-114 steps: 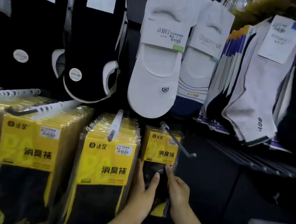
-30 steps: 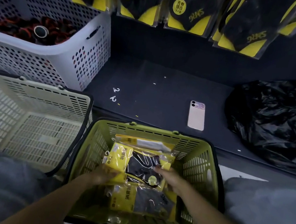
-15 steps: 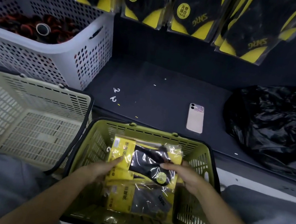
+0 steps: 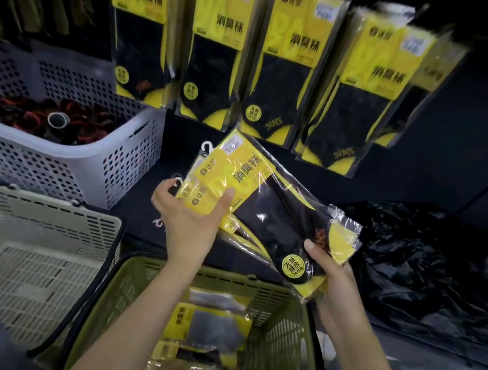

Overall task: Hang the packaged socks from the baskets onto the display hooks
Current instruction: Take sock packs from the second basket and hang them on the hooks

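Sock packs (image 4: 267, 210) held: left hand (image 4: 189, 221) fingers (image 4: 161, 196) curl round top, right hand (image 4: 331, 280) fingers hidden underneath.

Sock packs (image 4: 268, 207) above near basket (image 4: 284, 333), hanging packs (image 4: 283, 64) behind them

Dim, uneven light is leaving the black bag (image 4: 429, 269) right of the right hand (image 4: 333, 280) sinking into shadow. Glare is streaking the wrap of the sock packs (image 4: 264, 207) between it and the left hand (image 4: 190, 218), while the hanging packs (image 4: 286, 64) above both hands are smearing with blur and the outer edges are bending.
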A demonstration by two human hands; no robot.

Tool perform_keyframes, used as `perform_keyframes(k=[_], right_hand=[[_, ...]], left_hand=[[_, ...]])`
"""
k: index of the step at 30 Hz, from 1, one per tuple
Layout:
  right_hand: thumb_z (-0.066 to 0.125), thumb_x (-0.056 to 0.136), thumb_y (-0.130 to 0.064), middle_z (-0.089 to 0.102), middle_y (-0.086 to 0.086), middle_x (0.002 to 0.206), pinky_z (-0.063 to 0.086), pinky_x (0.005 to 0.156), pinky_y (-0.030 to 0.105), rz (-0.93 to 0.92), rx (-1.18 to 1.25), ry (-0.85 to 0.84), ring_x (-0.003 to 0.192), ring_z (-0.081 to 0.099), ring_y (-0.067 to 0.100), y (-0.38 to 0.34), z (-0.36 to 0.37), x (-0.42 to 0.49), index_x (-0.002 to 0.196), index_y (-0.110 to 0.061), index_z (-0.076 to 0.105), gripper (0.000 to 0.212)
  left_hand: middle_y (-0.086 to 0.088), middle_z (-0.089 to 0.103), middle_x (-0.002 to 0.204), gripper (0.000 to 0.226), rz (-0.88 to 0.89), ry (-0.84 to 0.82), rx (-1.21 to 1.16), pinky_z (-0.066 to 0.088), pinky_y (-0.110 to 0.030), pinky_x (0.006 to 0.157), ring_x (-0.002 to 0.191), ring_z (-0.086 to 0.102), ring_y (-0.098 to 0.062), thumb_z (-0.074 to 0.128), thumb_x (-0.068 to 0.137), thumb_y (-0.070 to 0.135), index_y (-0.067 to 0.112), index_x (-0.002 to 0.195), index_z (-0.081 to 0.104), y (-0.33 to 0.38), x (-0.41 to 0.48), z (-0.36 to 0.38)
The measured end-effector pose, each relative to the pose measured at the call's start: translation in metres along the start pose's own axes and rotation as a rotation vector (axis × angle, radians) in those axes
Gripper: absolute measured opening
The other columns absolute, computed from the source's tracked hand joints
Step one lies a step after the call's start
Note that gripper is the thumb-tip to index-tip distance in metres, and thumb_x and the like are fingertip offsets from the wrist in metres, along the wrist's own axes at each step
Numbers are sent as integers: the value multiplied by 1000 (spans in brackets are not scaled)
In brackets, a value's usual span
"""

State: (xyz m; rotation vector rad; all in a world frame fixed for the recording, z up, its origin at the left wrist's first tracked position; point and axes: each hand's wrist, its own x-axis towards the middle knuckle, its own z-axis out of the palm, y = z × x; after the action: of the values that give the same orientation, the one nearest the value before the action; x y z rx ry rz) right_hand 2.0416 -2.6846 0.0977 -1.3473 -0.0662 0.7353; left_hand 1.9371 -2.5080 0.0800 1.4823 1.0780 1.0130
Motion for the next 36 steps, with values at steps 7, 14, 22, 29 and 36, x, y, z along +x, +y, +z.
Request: perform_keyframes(k=[7, 14, 22, 29, 36], right_hand=[[77, 60, -29, 73, 6, 108, 54, 69, 35, -129, 122, 27, 89, 71, 22, -21, -1, 5, 122, -14, 62, 65], [77, 63, -37, 71, 5, 114, 57, 73, 30, -193, -2, -116, 101, 69, 22, -19, 4, -5, 125, -22, 58, 66], [64, 75, -41, 61, -15, 124, 46, 80, 4, -574, -275, -98, 108, 57, -11, -100, -2, 2, 129, -27, 52, 57], [65, 80, -34, 72, -9, 109, 55, 79, 17, -682, -198, -83, 100, 68, 6, -141, -6, 5, 114, -25, 65, 35], [54, 96, -27, 68, 3, 118, 41, 107, 45, -669, -115, 247, 114, 61, 21, -200, -72, 24, 122, -14, 61, 30]], left_hand=[[-9, 35, 149, 119, -383, -387, -319, 44, -40, 104, 110, 61, -22, 75, 64, 55, 15, 150, 4, 42, 13, 14], [-7, 73, 105, 48, -407, -520, -664, 54, -37, 88, 98, 70, -23, 65, 78, 43, 12, 115, 65, 54, -11, 46], [15, 74, 79, 48, -27, -494, -404, 47, -7, 58, 72, 68, 4, 78, 48, 55, 27, 86, 70, 85, -5, 49], [16, 74, 80, 30, 228, -589, -341, 49, -8, 57, 74, 70, 0, 77, 55, 51, 33, 78, 74, 117, -7, 63], [22, 72, 80, 37, 168, -468, -385, 44, -12, 67, 77, 66, 7, 66, 60, 61, 33, 86, 65, 160, 27, 74]])
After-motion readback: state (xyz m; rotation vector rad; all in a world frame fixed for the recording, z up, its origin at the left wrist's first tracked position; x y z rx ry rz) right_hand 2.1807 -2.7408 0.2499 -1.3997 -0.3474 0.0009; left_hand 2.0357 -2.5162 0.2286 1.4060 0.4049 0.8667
